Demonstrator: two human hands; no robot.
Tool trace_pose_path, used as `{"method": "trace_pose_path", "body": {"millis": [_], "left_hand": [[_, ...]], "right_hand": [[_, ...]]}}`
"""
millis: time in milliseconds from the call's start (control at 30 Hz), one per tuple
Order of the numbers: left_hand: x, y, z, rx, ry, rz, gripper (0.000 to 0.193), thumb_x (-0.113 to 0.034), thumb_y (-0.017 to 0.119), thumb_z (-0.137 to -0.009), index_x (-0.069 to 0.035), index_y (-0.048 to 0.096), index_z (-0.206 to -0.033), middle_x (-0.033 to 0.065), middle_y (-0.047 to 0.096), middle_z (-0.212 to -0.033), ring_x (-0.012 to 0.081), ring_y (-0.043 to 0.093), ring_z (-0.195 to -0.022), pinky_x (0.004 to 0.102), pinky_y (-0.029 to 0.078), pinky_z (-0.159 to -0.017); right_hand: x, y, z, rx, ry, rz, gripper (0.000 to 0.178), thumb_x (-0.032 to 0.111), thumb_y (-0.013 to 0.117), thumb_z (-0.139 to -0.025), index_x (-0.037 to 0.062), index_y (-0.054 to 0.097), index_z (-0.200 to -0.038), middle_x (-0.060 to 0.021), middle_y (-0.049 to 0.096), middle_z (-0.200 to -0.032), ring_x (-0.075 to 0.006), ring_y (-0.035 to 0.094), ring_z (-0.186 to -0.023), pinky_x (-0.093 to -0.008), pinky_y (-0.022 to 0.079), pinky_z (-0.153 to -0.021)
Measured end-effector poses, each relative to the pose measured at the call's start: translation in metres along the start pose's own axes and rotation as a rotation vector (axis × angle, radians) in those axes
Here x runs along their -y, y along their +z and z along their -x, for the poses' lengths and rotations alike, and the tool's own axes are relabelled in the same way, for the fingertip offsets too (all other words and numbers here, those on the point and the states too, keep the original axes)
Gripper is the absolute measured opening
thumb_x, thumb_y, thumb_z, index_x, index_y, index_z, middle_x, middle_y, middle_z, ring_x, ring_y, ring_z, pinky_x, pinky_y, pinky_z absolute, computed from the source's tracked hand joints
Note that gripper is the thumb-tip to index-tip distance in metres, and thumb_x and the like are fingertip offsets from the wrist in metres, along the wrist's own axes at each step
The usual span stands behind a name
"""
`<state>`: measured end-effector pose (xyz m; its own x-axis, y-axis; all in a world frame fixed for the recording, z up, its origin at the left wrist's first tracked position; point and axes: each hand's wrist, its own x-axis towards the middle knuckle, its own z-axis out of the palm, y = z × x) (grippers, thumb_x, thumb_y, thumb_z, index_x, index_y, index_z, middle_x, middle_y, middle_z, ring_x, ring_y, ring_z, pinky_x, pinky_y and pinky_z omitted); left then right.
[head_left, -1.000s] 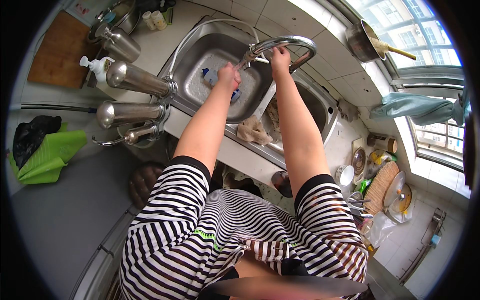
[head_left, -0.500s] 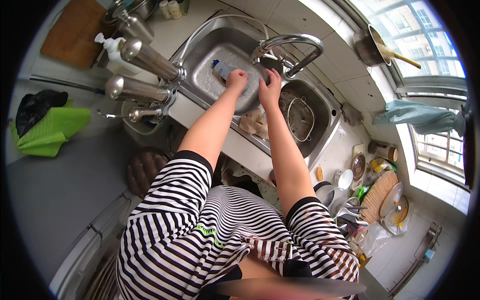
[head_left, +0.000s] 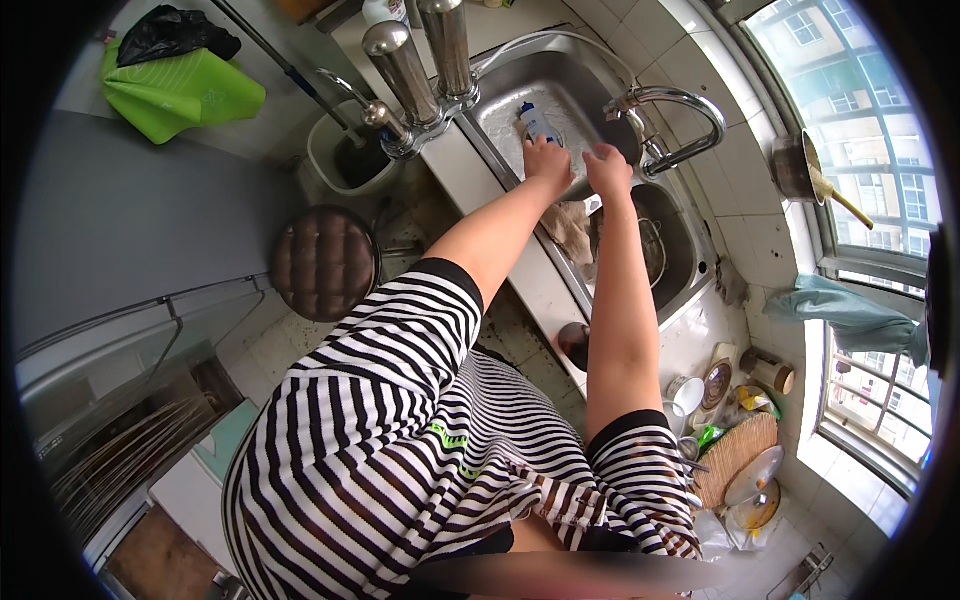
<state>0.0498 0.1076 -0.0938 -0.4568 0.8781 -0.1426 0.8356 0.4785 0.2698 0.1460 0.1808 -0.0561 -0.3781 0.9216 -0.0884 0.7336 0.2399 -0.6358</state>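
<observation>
My left hand (head_left: 549, 164) is closed over the near part of the left sink basin (head_left: 500, 110). What its fingers hold, if anything, is hidden. Just beyond it lies a pale bottle with a blue cap (head_left: 536, 122), inside the wet basin. My right hand (head_left: 608, 170), a little apart from the left, is near the divider between the basins with its fingers curled in; their contents cannot be made out. Below the hands, a brown cloth (head_left: 568, 232) drapes by the divider. A wire rack (head_left: 652, 250) shows in the right basin, partly behind my right forearm.
A curved chrome faucet (head_left: 690, 100) rises behind the basins. Metal filter cylinders (head_left: 402, 68) stand left of the sink. A round padded stool (head_left: 325, 262) is at the left, near a bin (head_left: 320, 150). Bowls (head_left: 686, 393) and lids crowd the right counter.
The view has turned, so the sink appears farther right and higher. My right hand's spread fingers have curled in. Both hands have come nearer the basin's front edge; my left stays closed.
</observation>
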Motion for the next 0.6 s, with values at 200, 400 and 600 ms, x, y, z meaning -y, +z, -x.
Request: {"method": "trace_pose_path", "body": {"millis": [200,400,600], "left_hand": [[0.032,0.000,0.014,-0.052,-0.181,0.137,0.030,-0.047,0.073,-0.079,-0.019,0.077,-0.088,0.0035,0.070,-0.103,0.0257,0.053,-0.114,0.0449,0.042,-0.095],[0.042,-0.009,0.013,-0.208,0.028,0.393,0.017,-0.041,0.075,-0.077,-0.024,0.077,-0.081,0.0009,0.069,-0.095,0.0282,0.055,-0.108,0.0462,0.044,-0.089],[0.076,-0.023,-0.007,-0.283,0.260,0.523,0.023,-0.045,0.076,-0.075,-0.026,0.077,-0.087,-0.0009,0.070,-0.101,0.0271,0.056,-0.108,0.0407,0.046,-0.091]], "right_hand": [[0.014,0.005,0.026,-0.004,-0.149,0.222,0.049,0.027,0.071,-0.079,0.0096,0.064,-0.124,-0.0194,0.063,-0.122,-0.0385,0.057,-0.116,-0.0436,0.045,-0.101],[0.005,0.038,0.033,0.028,-0.217,0.213,0.038,0.016,0.066,-0.081,0.0123,0.066,-0.119,-0.0154,0.061,-0.124,-0.0360,0.056,-0.115,-0.0436,0.047,-0.096],[0.047,0.034,0.045,-0.262,-0.378,0.281,0.013,0.020,0.071,-0.079,0.0094,0.072,-0.087,-0.0085,0.070,-0.087,-0.0314,0.064,-0.088,-0.0447,0.050,-0.075]]}}
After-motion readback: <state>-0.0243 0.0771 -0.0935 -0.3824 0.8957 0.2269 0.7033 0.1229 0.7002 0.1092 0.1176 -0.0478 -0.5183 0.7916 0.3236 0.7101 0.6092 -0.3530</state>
